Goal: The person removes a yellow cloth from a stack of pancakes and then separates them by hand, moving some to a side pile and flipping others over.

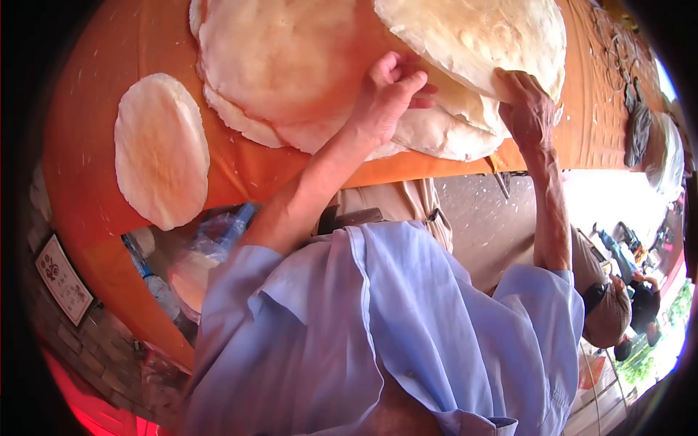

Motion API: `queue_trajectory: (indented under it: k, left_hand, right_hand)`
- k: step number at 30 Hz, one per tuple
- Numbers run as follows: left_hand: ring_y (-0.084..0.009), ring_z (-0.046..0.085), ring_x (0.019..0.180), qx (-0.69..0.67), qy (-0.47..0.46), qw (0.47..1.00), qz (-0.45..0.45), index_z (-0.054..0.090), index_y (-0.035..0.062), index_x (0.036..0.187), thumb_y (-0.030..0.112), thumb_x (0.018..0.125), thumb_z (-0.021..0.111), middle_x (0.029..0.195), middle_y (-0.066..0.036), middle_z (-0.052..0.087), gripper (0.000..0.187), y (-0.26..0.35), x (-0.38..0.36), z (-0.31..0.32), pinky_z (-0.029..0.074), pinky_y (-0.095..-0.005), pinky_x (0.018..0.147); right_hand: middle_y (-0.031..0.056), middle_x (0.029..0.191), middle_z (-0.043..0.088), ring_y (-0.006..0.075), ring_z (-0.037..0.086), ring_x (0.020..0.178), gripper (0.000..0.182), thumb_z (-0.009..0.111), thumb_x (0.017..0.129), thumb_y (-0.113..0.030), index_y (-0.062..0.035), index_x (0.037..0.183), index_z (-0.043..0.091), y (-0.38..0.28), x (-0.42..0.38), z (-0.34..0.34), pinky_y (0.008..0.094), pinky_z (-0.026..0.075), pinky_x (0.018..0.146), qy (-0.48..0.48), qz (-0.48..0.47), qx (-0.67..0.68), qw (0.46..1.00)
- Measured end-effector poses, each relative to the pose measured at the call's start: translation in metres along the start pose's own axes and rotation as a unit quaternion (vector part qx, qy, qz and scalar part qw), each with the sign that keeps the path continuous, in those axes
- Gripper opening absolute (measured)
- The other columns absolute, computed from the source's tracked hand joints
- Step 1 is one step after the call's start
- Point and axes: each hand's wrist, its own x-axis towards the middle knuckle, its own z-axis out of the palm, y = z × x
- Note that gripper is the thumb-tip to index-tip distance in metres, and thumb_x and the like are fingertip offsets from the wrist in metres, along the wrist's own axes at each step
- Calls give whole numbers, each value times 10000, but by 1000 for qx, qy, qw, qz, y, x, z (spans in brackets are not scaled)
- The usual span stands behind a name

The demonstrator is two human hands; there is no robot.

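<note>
A large pale flatbread (pixel 476 40) is lifted at its near edge, tilted above other flatbreads. My right hand (pixel 525 109) grips that edge, fingers on top and the thumb hidden beneath. My left hand (pixel 389 94) hovers just left of the lifted bread, its fingers loosely curled and apart, with nothing visible in them. Under and beside both hands lie overlapping flatbreads (pixel 283 65), thin and lightly browned, with uneven rims. A smaller oval flatbread (pixel 161 151) lies apart at the left, partly over the table's edge.
An orange cloth (pixel 87 138) covers the table. Below it at the left are plastic bags (pixel 214 240) and a framed sign (pixel 64 280). At the right are a dark bag (pixel 638 127), a pale plastic bag (pixel 665 152) and people (pixel 607 305) on the pavement.
</note>
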Motion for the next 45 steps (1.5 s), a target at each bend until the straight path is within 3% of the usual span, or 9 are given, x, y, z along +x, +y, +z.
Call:
queue_trajectory:
  k: [13, 19, 23, 28, 29, 32, 36, 38, 45]
  left_hand:
    - [-252, 692, 730, -76, -30, 984, -156, 542, -11, 1049, 117, 920, 512, 976, -135, 641, 184, -24, 1, 35, 467, -229, 457]
    - [-212, 665, 638, -130, -55, 981, -135, 557, -14, 948, 91, 908, 492, 875, -140, 654, 131, -18, 4, 35, 355, -219, 389]
    - [-207, 654, 624, -137, -57, 982, -118, 559, -11, 949, 87, 909, 483, 883, -138, 658, 131, -9, 9, 45, 346, -216, 388]
    - [-201, 657, 780, -88, -66, 986, -124, 552, 25, 1088, 181, 928, 548, 964, -116, 662, 224, -2, -6, 37, 407, -210, 527]
    - [-198, 655, 788, -47, -52, 989, -130, 553, 28, 1095, 191, 927, 552, 964, -112, 661, 234, -2, -12, 34, 412, -213, 536]
    - [-180, 645, 843, 56, -7, 987, -150, 560, 37, 1104, 234, 919, 576, 978, -96, 655, 270, 1, -36, 18, 450, -235, 611]
    - [-213, 614, 997, 27, -3, 990, -135, 503, 27, 1200, 210, 911, 577, 1121, -131, 607, 350, -14, -48, -1, 496, -307, 790]
    - [-238, 583, 1072, -51, -47, 992, -107, 465, 33, 1253, 194, 899, 589, 1168, -151, 578, 408, -17, -51, 6, 488, -348, 857]
    - [-218, 554, 1110, -155, -89, 983, -53, 422, 82, 1317, 132, 852, 631, 1224, -56, 539, 512, -29, -55, 10, 464, -405, 932]
  right_hand:
    - [98, 1120, 628, 284, 591, 1046, 494, 623, 643, 67, -71, 1116, 603, 13, -30, 14, 387, 492, 873, 34, -11, -16, 999]
    - [190, 1276, 519, 359, 497, 1179, 727, 765, 674, -246, -104, 1328, 483, -19, -30, -15, 446, 430, 963, 3, -44, 21, 999]
    - [100, 1084, 631, 292, 601, 1004, 374, 682, 740, -127, -97, 1100, 585, -33, -10, 11, 398, 479, 838, 88, 8, 7, 996]
    - [77, 817, 655, 305, 633, 757, 141, 605, 783, -86, -101, 920, 634, -8, 12, -5, 396, 510, 656, 31, 21, -3, 999]
    - [119, 898, 674, 268, 662, 759, 201, 621, 825, -195, -199, 1017, 680, 13, 22, -25, 366, 538, 682, -47, 30, -71, 996]
    - [110, 741, 677, 292, 666, 637, 351, 545, 898, -467, -200, 1080, 682, 13, 39, -99, 380, 520, 575, 135, 130, -177, 966]
    - [79, 780, 690, 245, 680, 682, 204, 660, 829, -125, -165, 1028, 689, -31, 17, -101, 331, 544, 622, 123, 25, -33, 992]
    - [68, 858, 673, 235, 664, 746, 193, 584, 803, -29, -124, 950, 667, -47, 8, -70, 327, 541, 660, 24, -9, -53, 998]
    - [84, 694, 606, 259, 625, 668, 54, 608, 703, -71, -64, 729, 562, -104, -14, -65, 380, 494, 557, -63, -16, 58, 996]
